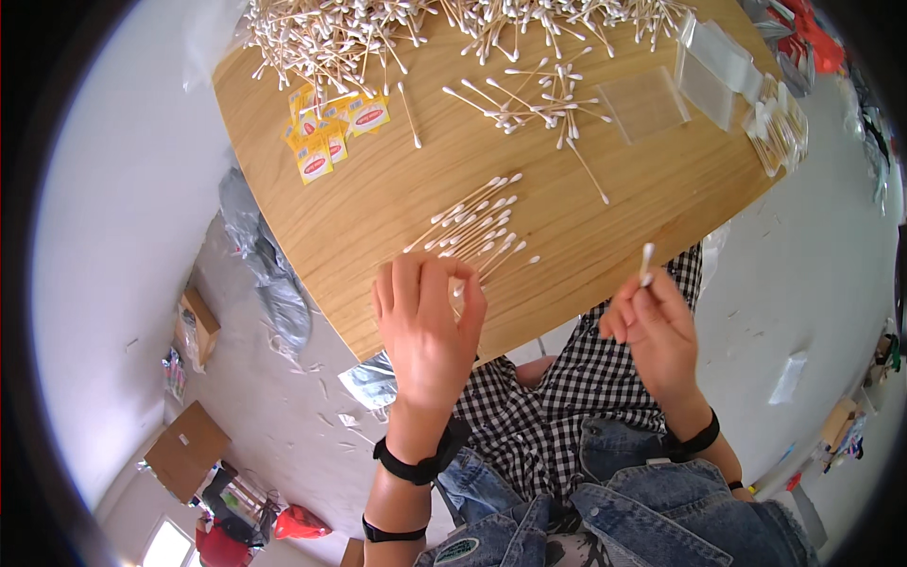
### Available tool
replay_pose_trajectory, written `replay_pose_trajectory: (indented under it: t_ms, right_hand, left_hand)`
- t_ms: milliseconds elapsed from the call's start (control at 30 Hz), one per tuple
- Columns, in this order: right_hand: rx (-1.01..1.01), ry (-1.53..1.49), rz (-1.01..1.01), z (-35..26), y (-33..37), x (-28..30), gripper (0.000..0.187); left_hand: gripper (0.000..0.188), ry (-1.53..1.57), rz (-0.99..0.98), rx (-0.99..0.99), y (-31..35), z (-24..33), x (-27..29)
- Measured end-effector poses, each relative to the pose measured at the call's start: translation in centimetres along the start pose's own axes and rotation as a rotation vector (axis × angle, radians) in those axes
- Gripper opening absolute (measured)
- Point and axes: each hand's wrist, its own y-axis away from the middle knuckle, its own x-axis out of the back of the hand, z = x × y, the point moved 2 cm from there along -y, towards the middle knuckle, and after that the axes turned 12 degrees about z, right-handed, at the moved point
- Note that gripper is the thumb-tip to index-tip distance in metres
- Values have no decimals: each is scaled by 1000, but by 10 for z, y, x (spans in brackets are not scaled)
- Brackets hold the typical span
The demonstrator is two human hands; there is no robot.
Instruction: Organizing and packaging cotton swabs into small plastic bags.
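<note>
Cotton swabs (477, 222) lie side by side in a slanted group on the wooden table's near part. My left hand (425, 307) is over the near end of this group, thumb and forefinger closed in a pinch. A white swab tip shows inside the loop of those fingers; whether they grip it I cannot tell. Off the table's near right edge, my right hand (657, 321) is closed on a cotton swab (648, 253) that sticks up from the fingertips. Farther back, a loose cluster of swabs (553, 109) lies crisscrossed, with one swab (590, 175) pointing toward me.
Large swab heaps (331, 38) cover the table's (368, 180) far edge. Yellow printed packets (316, 142) lie at left. Clear plastic bags (647, 104) and a bundle of packed swabs (777, 130) are at right. Grey plastic (274, 274) and a cardboard box (186, 449) are on the floor.
</note>
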Motion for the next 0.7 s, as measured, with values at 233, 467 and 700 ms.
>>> replay_pose_trajectory:
  t_ms: [233,467,700]
  right_hand:
    - [-82,310,-133,13,10,-32,18]
    - [138,236,312,-31,-11,70,29]
    - [636,1610,702,-77,-41,232,37]
  left_hand:
    - [21,237,-140,53,31,48,4]
    - [34,39,15,40,42,10,-1]
    - [42,-17,110,136,16,-13,-7]
